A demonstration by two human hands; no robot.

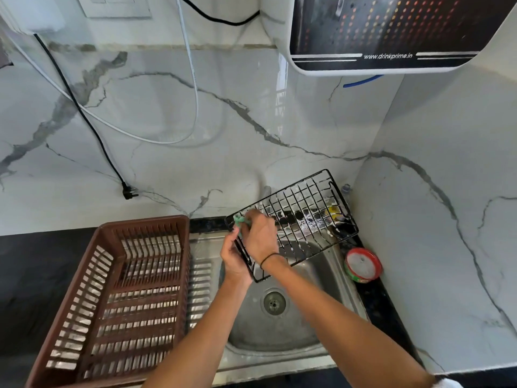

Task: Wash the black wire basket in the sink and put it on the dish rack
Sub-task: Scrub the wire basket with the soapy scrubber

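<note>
The black wire basket [305, 217] is held tilted above the steel sink [316, 275], with soap foam on its wires. My left hand [233, 259] grips its lower left edge from below. My right hand [258, 233] pinches a green scrubber [238, 220] and presses it against the basket's upper left corner. The brown plastic dish rack [112, 298] stands on the drainboard left of the sink, with nothing in it.
A round red and green tub of dish soap [362, 265] sits on the black counter right of the sink. A black plug [129, 190] on its cord and white cables hang along the marble wall. A water purifier [391, 32] is mounted top right.
</note>
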